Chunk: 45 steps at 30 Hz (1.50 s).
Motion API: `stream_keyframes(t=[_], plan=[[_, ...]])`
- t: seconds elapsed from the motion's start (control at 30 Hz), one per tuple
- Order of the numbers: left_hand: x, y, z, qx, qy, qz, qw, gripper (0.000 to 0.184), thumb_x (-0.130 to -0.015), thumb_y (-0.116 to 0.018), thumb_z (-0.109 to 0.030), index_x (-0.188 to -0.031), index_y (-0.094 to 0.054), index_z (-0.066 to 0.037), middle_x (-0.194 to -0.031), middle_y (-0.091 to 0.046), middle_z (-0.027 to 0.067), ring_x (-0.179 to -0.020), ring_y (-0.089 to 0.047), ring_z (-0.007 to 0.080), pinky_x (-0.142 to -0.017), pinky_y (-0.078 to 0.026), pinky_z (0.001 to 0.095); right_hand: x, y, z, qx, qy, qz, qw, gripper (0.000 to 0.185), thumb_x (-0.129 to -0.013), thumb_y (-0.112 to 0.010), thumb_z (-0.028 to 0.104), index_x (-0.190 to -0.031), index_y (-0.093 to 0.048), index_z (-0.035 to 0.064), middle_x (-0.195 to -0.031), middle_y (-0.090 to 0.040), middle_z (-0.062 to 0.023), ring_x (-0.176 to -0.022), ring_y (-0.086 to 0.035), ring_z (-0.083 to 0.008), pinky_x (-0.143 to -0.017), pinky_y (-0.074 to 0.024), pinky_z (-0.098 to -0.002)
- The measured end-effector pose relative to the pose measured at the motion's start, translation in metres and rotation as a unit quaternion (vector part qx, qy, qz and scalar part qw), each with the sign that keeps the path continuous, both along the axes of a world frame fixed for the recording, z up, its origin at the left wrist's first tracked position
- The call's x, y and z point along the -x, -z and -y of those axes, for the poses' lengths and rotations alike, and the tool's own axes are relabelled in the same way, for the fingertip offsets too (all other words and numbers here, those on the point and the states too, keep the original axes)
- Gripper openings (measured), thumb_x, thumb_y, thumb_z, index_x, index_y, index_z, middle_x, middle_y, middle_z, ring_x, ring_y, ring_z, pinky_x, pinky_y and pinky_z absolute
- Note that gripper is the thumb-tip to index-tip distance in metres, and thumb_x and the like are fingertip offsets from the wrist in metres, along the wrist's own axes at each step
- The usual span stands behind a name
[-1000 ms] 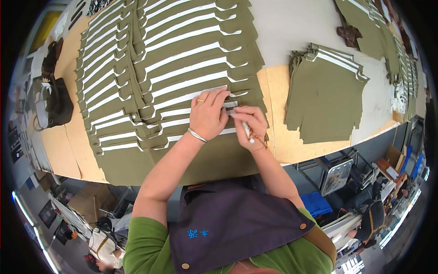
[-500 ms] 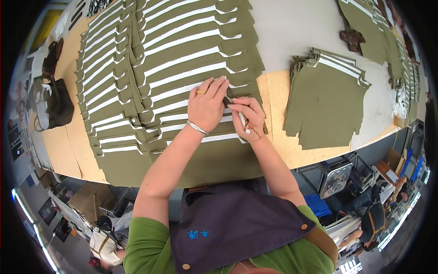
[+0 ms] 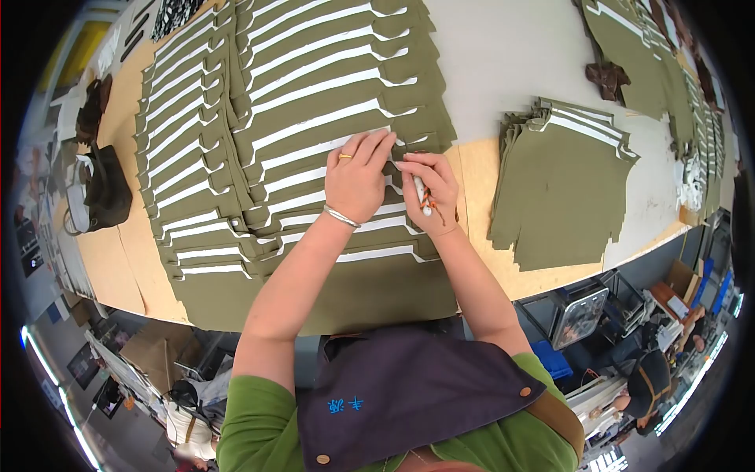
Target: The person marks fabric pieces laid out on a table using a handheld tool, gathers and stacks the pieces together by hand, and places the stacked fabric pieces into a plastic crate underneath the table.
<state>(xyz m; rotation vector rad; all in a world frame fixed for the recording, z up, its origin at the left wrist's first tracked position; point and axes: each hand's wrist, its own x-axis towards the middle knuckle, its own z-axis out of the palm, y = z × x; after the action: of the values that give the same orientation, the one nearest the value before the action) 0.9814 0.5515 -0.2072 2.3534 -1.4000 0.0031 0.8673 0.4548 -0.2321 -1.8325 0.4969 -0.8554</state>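
- A wide table (image 3: 511, 71) is seen, its top partly grey and partly tan.
- Its middle is covered by overlapped olive cloth pieces (image 3: 314, 106) with white strips, arranged in two rows.
- Rightward, a stack of olive panels (image 3: 562, 197) is placed.
- Near the left edge, a dark bag (image 3: 108, 193) is set.

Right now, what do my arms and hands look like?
Your arms are bare below short green sleeves. Your left hand wears a gold-coloured ring, with a silvery bangle around that wrist. No ring shows on your right hand.
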Motion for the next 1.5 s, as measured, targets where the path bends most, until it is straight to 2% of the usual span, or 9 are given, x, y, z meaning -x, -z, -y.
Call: stream_keyframes(t=[0.23,0.33,0.47,0.57,0.6,0.77,1.23,1.37,1.5], plan=[[0.0,0.002,0.002,-0.01,0.003,0.016,1.0,0.052,-0.069,-0.063,-0.006,-0.121,-0.063,-0.013,-0.123,-0.06,-0.0029,-0.114,-0.053,0.0184,-0.093,-0.04,0.0376,0.003,0.013,0.0,0.092,-0.042,-0.012,0.995,0.029,-0.068,-0.069,-0.01,-0.092,-0.07,0.0068,-0.099,-0.063,-0.0099,-0.091,-0.064,-0.0262,-0.076,-0.053,-0.0329],[-0.003,0.001,0.002,-0.008,0.002,0.0,1.0,0.048,-0.07,-0.061,-0.005,-0.117,-0.063,-0.013,-0.123,-0.06,-0.0016,-0.112,-0.054,0.0198,-0.091,-0.041,0.039,0.008,0.008,0.002,0.064,-0.066,0.004,0.996,0.027,-0.069,-0.069,-0.01,-0.091,-0.07,0.0056,-0.098,-0.063,-0.0105,-0.091,-0.064,-0.0267,-0.075,-0.053,-0.032],[-0.019,-0.002,0.005,0.026,0.001,-0.122,0.992,0.039,-0.069,-0.057,-0.002,-0.107,-0.063,-0.011,-0.11,-0.064,0.0039,-0.106,-0.055,0.0244,-0.087,-0.043,0.0412,-0.003,-0.001,0.006,0.024,-0.023,0.029,0.999,0.025,-0.072,-0.067,-0.011,-0.091,-0.07,0.0046,-0.098,-0.062,-0.0114,-0.088,-0.064,-0.0261,-0.074,-0.0525,-0.0305],[-0.035,-0.005,0.009,-0.037,-0.037,-0.177,0.983,0.038,-0.069,-0.057,-0.001,-0.106,-0.062,-0.01,-0.105,-0.064,0.0059,-0.105,-0.056,0.0247,-0.088,-0.043,0.0411,-0.024,-0.009,0.015,0.021,-0.009,0.024,0.999,0.027,-0.072,-0.066,-0.012,-0.094,-0.07,0.0048,-0.098,-0.062,-0.0117,-0.089,-0.063,-0.0255,-0.075,-0.0521,-0.0304],[-0.037,-0.003,0.013,0.02,-0.027,-0.106,0.994,0.043,-0.069,-0.058,-0.001,-0.11,-0.063,-0.011,-0.111,-0.064,0.0046,-0.107,-0.056,0.0229,-0.089,-0.043,0.04,-0.032,-0.005,0.017,0.029,-0.009,0.021,0.999,0.028,-0.072,-0.066,-0.012,-0.095,-0.07,0.0049,-0.098,-0.061,-0.0118,-0.089,-0.063,-0.0254,-0.075,-0.0521,-0.0304],[-0.039,0.003,0.021,-0.008,-0.017,0.013,1.0,0.05,-0.07,-0.061,-0.006,-0.12,-0.062,-0.011,-0.124,-0.06,-0.0004,-0.114,-0.054,0.0188,-0.091,-0.041,0.0369,-0.04,0.014,0.016,0.059,-0.027,-0.019,0.998,0.026,-0.072,-0.068,-0.01,-0.093,-0.07,0.0061,-0.099,-0.062,-0.0106,-0.092,-0.063,-0.026,-0.079,-0.0522,-0.0319],[-0.04,0.004,0.019,-0.019,0.002,0.05,0.999,0.051,-0.07,-0.064,-0.011,-0.121,-0.062,-0.011,-0.124,-0.059,-0.0009,-0.108,-0.055,0.0172,-0.088,-0.041,0.0361,-0.039,0.014,0.018,0.089,-0.052,-0.008,0.995,0.027,-0.068,-0.07,-0.007,-0.091,-0.069,0.0065,-0.099,-0.062,-0.0093,-0.091,-0.063,-0.0283,-0.076,-0.0517,-0.035],[-0.043,-0.005,0.02,-0.026,0.008,0.038,0.999,0.057,-0.068,-0.063,-0.008,-0.125,-0.061,-0.016,-0.121,-0.06,-0.0034,-0.105,-0.056,0.0168,-0.086,-0.042,0.0351,-0.032,0.01,0.02,0.054,-0.078,0.015,0.995,0.027,-0.069,-0.07,-0.009,-0.091,-0.07,0.0062,-0.099,-0.062,-0.0107,-0.091,-0.063,-0.0277,-0.078,-0.0516,-0.0331],[-0.049,-0.017,0.028,-0.036,-0.015,-0.067,0.997,0.059,-0.07,-0.059,-0.003,-0.127,-0.058,-0.016,-0.114,-0.061,0.0007,-0.102,-0.057,0.0227,-0.085,-0.043,0.0373,-0.042,-0.012,0.03,-0.052,0.029,0.041,0.997,0.023,-0.076,-0.067,-0.011,-0.092,-0.07,0.0051,-0.099,-0.06,-0.011,-0.088,-0.063,-0.0212,-0.075,-0.0518,-0.0291]])
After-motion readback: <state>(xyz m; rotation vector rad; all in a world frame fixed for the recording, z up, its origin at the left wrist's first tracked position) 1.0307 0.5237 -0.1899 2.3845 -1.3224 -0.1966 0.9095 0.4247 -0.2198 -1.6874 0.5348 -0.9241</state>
